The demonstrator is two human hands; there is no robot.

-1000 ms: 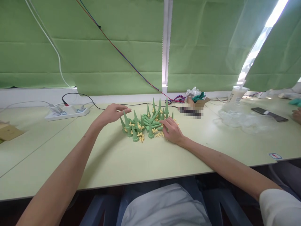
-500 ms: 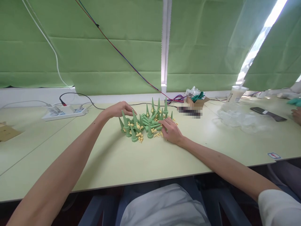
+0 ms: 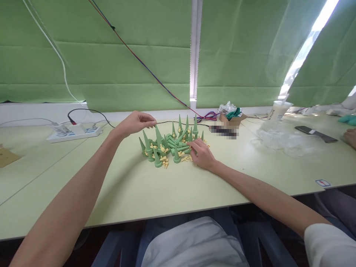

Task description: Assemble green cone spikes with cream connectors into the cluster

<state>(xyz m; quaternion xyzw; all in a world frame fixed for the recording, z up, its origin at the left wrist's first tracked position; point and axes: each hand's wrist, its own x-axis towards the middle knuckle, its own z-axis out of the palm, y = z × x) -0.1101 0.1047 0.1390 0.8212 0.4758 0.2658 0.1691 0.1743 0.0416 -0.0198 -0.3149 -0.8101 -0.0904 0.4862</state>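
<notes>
A cluster of small green plastic cones (image 3: 177, 154) with flanged bases stands and lies on the table, with small yellow plastic pieces (image 3: 165, 162) scattered among them. At the left of the cluster, my left hand (image 3: 139, 123) has its thumb and fingers closed at the tip of an upright green cone (image 3: 159, 138). My right hand (image 3: 202, 152) rests at the right side, its fingers curled over the lying cones (image 3: 180, 140). Its fingertips are partly hidden, so what they hold cannot be made out.
A white power strip (image 3: 75, 133) lies at the back left. Behind the cones are a cardboard box (image 3: 232, 119) and a pixelated dark object (image 3: 223, 131). To the right are a cup (image 3: 279, 110), clear plastic bags (image 3: 278, 137), a phone (image 3: 316, 134) and another person's hand (image 3: 350, 137).
My left hand has risen slightly and shifted left, and the cone at its fingertips appears a little higher. My right hand has stayed in place.
</notes>
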